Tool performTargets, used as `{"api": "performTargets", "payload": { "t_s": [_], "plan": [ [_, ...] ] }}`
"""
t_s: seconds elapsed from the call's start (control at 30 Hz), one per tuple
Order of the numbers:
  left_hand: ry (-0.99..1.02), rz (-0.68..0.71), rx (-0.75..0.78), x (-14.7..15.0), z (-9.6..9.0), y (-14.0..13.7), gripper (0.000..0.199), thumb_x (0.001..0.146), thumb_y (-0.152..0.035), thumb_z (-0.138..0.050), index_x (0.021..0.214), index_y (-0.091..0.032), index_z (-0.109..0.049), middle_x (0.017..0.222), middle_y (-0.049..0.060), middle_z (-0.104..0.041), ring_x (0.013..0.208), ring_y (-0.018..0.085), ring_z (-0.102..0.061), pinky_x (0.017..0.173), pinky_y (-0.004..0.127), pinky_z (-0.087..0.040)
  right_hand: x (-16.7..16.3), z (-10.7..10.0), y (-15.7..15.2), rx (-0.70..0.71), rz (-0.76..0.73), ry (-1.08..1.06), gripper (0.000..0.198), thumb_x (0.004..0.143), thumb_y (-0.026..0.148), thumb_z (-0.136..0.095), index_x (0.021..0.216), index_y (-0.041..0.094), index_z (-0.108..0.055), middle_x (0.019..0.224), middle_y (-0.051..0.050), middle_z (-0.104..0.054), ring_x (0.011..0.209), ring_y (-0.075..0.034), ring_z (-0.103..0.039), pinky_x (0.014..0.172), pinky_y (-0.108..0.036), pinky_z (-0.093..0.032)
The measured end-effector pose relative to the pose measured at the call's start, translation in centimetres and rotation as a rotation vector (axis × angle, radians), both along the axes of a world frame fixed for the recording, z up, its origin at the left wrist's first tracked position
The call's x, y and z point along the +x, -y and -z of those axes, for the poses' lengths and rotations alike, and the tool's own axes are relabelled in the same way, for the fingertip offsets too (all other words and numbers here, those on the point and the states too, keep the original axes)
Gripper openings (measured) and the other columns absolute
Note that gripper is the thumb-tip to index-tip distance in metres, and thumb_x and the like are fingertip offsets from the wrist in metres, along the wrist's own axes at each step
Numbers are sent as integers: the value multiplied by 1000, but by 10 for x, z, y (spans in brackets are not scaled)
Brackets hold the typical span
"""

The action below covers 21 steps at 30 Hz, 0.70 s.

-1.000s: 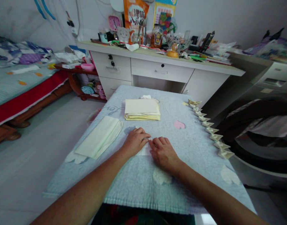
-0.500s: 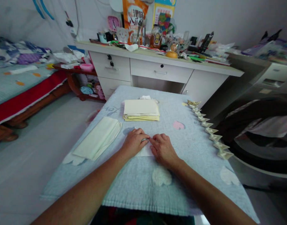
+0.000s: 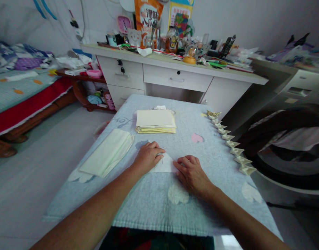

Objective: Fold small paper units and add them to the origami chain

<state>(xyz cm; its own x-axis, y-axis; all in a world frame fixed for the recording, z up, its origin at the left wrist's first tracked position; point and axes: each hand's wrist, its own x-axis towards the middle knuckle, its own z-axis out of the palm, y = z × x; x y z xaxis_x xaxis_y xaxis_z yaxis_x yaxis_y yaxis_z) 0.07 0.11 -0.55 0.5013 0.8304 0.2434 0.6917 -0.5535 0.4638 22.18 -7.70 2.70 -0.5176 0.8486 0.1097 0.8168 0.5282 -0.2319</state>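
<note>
A small white sheet of paper (image 3: 164, 166), folded to slanted upper edges, lies on the cloth-covered table before me. My left hand (image 3: 149, 155) rests on its left part, thumb and forefinger closed on the paper near the top. At its right corner, the bent fingers of my right hand (image 3: 191, 172) press together on the edge. Just beyond my hands sits a stack of cream and yellow paper (image 3: 155, 119). Left of my left hand lies a pile of pale folded sheets (image 3: 106, 152). A row of folded paper pieces (image 3: 231, 143) runs along the table's right side.
A pale blue quilted cloth (image 3: 149, 205) covers the table. Behind it stands a white desk (image 3: 179, 76) crowded with bottles, a pink clock (image 3: 124, 24) and clutter. A bed (image 3: 24, 86) is at the left, a front-loading washing machine (image 3: 292, 146) close at the right.
My right hand has slid right and slightly down, away from my left hand to the paper's right corner, uncovering more of the sheet. My left hand has stayed nearly in place.
</note>
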Motion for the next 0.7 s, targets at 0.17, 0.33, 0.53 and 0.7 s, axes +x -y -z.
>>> {"api": "performTargets", "payload": {
  "t_s": [0.17, 0.33, 0.53, 0.7],
  "plan": [
    [0, 0, -10, 0, 1, 0, 24, 82, -23, -62, 105, -25, -70, 95, 5, -59, 91, 20, -53, 87, 37, -41, 12, 2, 15, -4, 9, -9, 31, 91, 26, -51, 121, 22, -58, 110, -9, -59, 104, -26, -43, 90, -44, -35],
    [18, 10, 6, 0, 2, 1, 24, 82, -22, -61, 105, -24, -69, 95, 5, -58, 91, 20, -53, 86, 36, -41, 11, -9, 6, -13, -2, -41, 14, 90, 21, -53, 95, 21, -66, 101, -7, -60, 96, -23, -47, 85, -40, -36],
    [90, 56, 5, -1, -2, 3, 17, 82, -17, -60, 96, -20, -68, 94, 4, -59, 91, 18, -55, 87, 33, -42, -15, -16, -23, -43, -51, -151, 45, 75, 28, -72, 115, 15, -56, 114, -10, -55, 101, -23, -47, 87, -38, -38],
    [101, 105, -50, -3, -9, 4, 9, 84, -17, -56, 83, -19, -65, 87, 3, -59, 88, 17, -56, 83, 31, -43, -24, -7, -32, -119, -91, -138, 42, 73, 27, -74, 111, 17, -59, 110, -9, -57, 100, -23, -48, 86, -37, -39]
  ]
}}
